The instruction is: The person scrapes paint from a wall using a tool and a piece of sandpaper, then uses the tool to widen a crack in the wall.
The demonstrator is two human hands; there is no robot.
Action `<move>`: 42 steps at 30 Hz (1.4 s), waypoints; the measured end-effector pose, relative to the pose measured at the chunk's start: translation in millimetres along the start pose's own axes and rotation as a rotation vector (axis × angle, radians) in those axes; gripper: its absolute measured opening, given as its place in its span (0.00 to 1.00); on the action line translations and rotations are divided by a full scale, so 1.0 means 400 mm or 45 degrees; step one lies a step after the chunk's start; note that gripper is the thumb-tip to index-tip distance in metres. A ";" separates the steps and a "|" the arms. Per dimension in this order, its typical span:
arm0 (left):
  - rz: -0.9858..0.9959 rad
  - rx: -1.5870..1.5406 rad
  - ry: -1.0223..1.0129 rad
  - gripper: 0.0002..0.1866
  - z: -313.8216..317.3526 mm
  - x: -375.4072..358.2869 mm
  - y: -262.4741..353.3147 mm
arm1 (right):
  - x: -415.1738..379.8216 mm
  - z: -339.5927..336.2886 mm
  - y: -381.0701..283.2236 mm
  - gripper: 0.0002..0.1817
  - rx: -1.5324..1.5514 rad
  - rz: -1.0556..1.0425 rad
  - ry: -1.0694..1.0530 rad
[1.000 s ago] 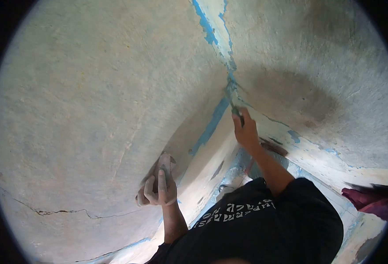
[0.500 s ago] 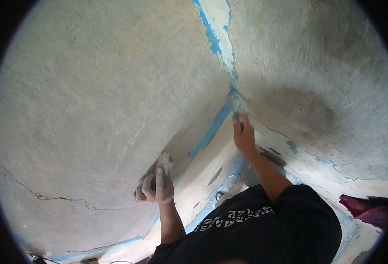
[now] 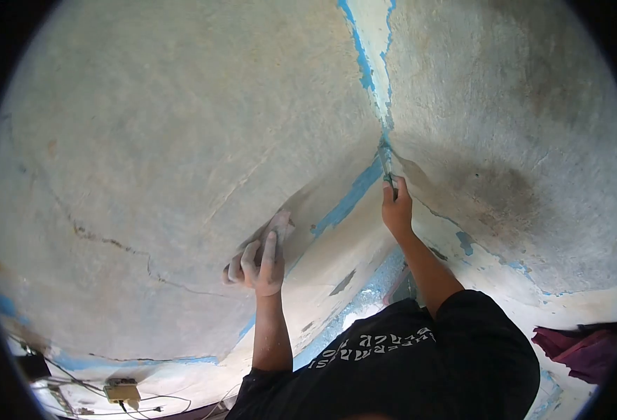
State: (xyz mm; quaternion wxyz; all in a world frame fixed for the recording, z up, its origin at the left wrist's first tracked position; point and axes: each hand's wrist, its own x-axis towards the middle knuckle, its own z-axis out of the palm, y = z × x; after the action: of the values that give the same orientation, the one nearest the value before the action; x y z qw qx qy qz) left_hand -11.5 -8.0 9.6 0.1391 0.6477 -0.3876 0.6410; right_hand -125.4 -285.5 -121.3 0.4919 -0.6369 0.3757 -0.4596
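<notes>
My right hand [image 3: 397, 204] is closed around the dark handle of a narrow scraper [image 3: 386, 166]. Its thin blade points up into the wall corner [image 3: 385, 140], where flaking blue and white paint meets grey plaster. Lower on the left wall, my left hand [image 3: 258, 269] is coated in pale dust, its fingers bent against the plaster. A pale, flat, dusty piece [image 3: 280, 222] sticks out past its fingertips; I cannot make out what it is. A blue paint strip [image 3: 350, 196] slants down between the two hands.
A crack [image 3: 116, 243] crosses the left wall [image 3: 147, 140]. At the lower left hang cables and a beige socket box [image 3: 121, 392]. Dark red cloth [image 3: 578, 350] lies at the lower right, beside the stained right wall [image 3: 490, 112].
My view has shifted, so the corner sits slightly further right. The right hand's scraper now shows clearly against the corner. My left hand has slid a little up the wall.
</notes>
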 end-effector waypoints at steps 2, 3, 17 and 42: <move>-0.021 0.019 -0.004 0.21 -0.004 -0.011 -0.006 | -0.053 -0.002 0.039 0.20 -0.098 -0.122 0.012; -0.028 -0.024 -0.028 0.22 -0.006 -0.013 -0.008 | -0.092 -0.018 0.057 0.20 -0.128 -0.038 -0.103; -0.081 -0.243 -0.193 0.28 -0.222 -0.019 -0.157 | -0.560 -0.138 0.195 0.24 -0.372 0.150 -0.512; 0.561 0.092 0.047 0.25 -0.161 0.672 -0.305 | -0.032 0.017 -0.623 0.20 0.140 -1.238 -0.123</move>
State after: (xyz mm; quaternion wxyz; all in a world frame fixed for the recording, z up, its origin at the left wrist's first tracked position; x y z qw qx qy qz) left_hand -8.1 29.2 309.5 -0.0204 0.5401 -0.4938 0.6812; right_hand -116.2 -213.3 117.6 0.2700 -0.7321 -0.0132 -0.6253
